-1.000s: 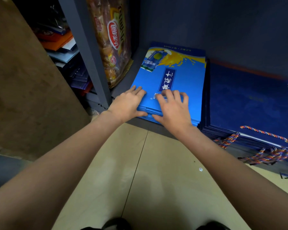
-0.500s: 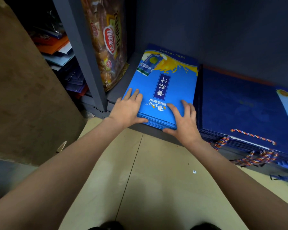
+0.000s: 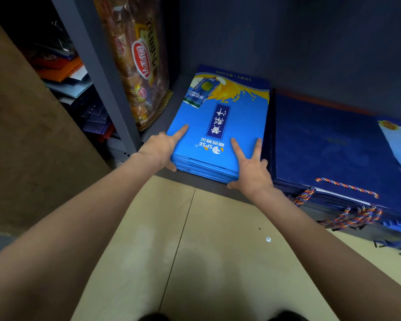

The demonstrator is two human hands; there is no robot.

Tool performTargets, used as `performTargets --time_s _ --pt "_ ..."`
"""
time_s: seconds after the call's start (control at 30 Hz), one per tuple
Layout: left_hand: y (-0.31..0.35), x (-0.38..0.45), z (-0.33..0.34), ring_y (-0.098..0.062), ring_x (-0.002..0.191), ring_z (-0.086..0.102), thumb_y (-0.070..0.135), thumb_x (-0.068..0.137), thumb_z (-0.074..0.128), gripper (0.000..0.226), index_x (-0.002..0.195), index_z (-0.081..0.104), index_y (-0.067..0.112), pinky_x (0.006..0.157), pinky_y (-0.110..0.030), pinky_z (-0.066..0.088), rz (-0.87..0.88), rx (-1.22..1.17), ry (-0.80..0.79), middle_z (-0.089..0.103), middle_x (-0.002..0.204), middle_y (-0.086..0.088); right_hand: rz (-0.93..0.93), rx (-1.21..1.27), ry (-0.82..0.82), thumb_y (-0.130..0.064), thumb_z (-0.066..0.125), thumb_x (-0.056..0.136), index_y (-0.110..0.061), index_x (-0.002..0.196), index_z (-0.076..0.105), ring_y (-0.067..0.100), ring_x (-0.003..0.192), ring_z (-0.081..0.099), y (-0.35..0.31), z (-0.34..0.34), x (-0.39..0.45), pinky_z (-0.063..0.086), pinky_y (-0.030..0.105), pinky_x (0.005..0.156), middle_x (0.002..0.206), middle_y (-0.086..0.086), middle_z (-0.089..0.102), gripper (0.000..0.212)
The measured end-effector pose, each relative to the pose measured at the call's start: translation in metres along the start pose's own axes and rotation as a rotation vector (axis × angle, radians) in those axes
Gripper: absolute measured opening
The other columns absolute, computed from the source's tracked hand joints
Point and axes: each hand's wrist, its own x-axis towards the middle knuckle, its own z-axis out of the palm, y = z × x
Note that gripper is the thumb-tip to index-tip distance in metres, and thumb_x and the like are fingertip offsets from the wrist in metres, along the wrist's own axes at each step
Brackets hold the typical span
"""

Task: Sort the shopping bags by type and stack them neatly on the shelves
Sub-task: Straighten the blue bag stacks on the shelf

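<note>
A stack of flat light-blue shopping bags (image 3: 239, 117) lies on the bottom shelf, printed with white lettering and a yellow splash. My left hand (image 3: 159, 148) clasps the stack's near left corner, index finger on top and thumb at the front edge. My right hand (image 3: 250, 166) holds the near right corner, fingers spread on the top bag and thumb under the front edge. Right beside it lies a stack of dark navy bags (image 3: 329, 147) with multicoloured rope handles (image 3: 347, 187) hanging over the shelf front.
A grey shelf upright (image 3: 97, 72) stands left of the stack, with a tall snack bag (image 3: 139, 59) leaning behind it. Orange and blue paper goods (image 3: 63, 72) fill the bay further left. A brown board (image 3: 28, 126) leans at left. Beige floor tiles (image 3: 195, 251) lie below.
Both hands have slid apart from the top middle of the light-blue stack to its near corners. The stack sits squarer against the navy stack.
</note>
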Motion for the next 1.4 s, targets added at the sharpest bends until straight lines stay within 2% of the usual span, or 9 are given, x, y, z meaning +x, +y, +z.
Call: performTargets --time_s 0.17,0.3,0.43,0.5,0.63,0.93,1.03,1.23,1.4 --pt "-0.006 0.003 -0.006 -0.035 0.108 0.052 0.027 0.074 0.078 0.116 0.146 -0.013 0.038 0.09 -0.041 0.043 0.039 0.002 -0.026 0.048 0.122 -0.02 -0.001 0.028 -0.069 -0.023 0.079 0.073 -0.048 0.144 -0.006 0.036 0.111 0.049 0.003 -0.013 0.002 0.046 0.038 0.09 0.153 0.014 -0.023 0.114" --pt "0.0 0.002 -0.006 -0.035 0.106 0.052 0.019 0.076 0.076 0.119 0.144 -0.019 0.04 0.089 -0.042 0.044 0.011 -0.046 -0.074 0.037 0.13 -0.022 -0.008 0.072 -0.102 -0.021 0.08 0.072 -0.047 0.145 -0.004 0.035 0.105 0.054 0.005 -0.02 0.001 0.047 0.035 0.083 0.153 0.01 -0.026 0.115" --pt "0.008 -0.003 0.011 -0.031 0.08 0.05 0.011 0.081 0.07 0.113 0.143 -0.021 0.04 0.073 -0.037 0.046 -0.048 -0.028 0.007 0.03 0.131 -0.022 -0.001 -0.045 -0.018 -0.018 0.078 0.075 -0.039 0.146 -0.014 0.034 0.112 0.043 0.005 0.0 -0.004 0.044 0.033 0.073 0.151 0.014 -0.029 0.118" --pt "0.007 -0.003 0.015 -0.033 0.087 0.054 0.011 0.084 0.066 0.109 0.143 -0.02 0.04 0.071 -0.037 0.045 -0.049 -0.01 0.053 0.033 0.128 -0.021 -0.024 -0.12 0.054 -0.01 0.073 0.079 -0.036 0.145 -0.018 0.032 0.112 0.041 0.004 0.01 -0.005 0.041 0.029 0.066 0.151 0.017 -0.027 0.115" --pt "-0.002 -0.007 0.01 -0.036 0.098 0.055 0.014 0.082 0.069 0.11 0.144 -0.017 0.04 0.084 -0.041 0.047 0.001 -0.028 0.06 0.039 0.124 -0.02 -0.031 -0.148 0.115 -0.001 0.066 0.082 -0.035 0.145 -0.02 0.03 0.107 0.044 0.006 0.017 -0.008 0.039 0.028 0.063 0.153 0.018 -0.021 0.112" --pt "-0.004 0.002 0.003 -0.043 0.116 0.047 0.02 0.075 0.077 0.115 0.146 -0.012 0.041 0.1 -0.048 0.04 0.016 -0.05 0.028 0.037 0.133 -0.025 0.003 -0.101 0.055 0.002 0.065 0.081 -0.038 0.146 -0.012 0.028 0.093 0.048 0.006 0.005 0.001 0.039 0.032 0.067 0.152 0.022 -0.02 0.109" --pt "-0.002 0.0 0.005 -0.043 0.116 0.047 0.026 0.076 0.077 0.114 0.146 -0.012 0.04 0.099 -0.048 0.041 0.024 -0.034 0.053 0.033 0.137 -0.023 -0.008 -0.129 0.044 0.0 0.066 0.082 -0.037 0.146 -0.014 0.029 0.099 0.049 0.008 0.005 0.001 0.039 0.031 0.068 0.152 0.023 -0.019 0.109" --pt "0.009 -0.011 0.007 -0.035 0.14 0.008 0.051 0.076 0.069 0.107 0.15 -0.002 0.019 0.105 -0.049 0.035 0.092 0.155 0.198 -0.009 0.155 -0.013 -0.014 -0.118 0.037 0.001 0.066 0.082 -0.037 0.146 -0.015 0.031 0.108 0.047 0.009 0.006 0.001 0.039 0.031 0.069 0.152 0.022 -0.019 0.11" --pt "0.003 -0.007 0.004 -0.028 0.144 0.001 0.058 0.079 0.06 0.099 0.15 0.008 0.012 0.116 -0.044 0.015 0.221 0.31 0.261 0.002 0.158 -0.006 -0.017 -0.114 0.034 0.002 0.065 0.082 -0.036 0.146 -0.015 0.03 0.105 0.047 0.009 0.006 0.002 0.038 0.031 0.069 0.152 0.023 -0.018 0.11"
